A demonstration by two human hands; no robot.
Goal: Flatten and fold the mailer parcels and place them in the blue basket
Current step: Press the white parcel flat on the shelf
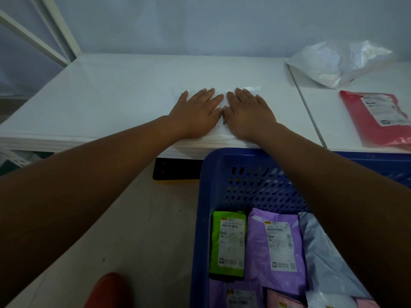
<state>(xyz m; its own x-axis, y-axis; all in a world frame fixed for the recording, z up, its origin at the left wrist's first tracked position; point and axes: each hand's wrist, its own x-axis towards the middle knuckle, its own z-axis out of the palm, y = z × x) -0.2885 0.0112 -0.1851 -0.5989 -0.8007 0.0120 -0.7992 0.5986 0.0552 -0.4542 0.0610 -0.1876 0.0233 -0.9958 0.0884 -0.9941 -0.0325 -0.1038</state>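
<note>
White mailer [222, 135] lies under flat palms, left hand [198, 110] beside right hand [249, 112]; blue basket [202, 196] below right arm.

Two hands, the left hand [195, 112] and the right hand [249, 112], lie flat side by side on one white mailer [252, 88]. Two white tables stand edge to edge, the left table [111, 96] and the right table [329, 121]. The right one carries one red mailer [375, 121] and one crumpled clear bag [338, 61]. One blue basket [204, 218] holds at least five mailers in view: one green mailer [229, 241], two purple, the upper purple mailer [275, 247] and the lower purple mailer [235, 294], one pink mailer [282, 301] and one pale grey mailer [322, 252]. Others at the frame's bottom edge are cut off and cannot be counted.
</note>
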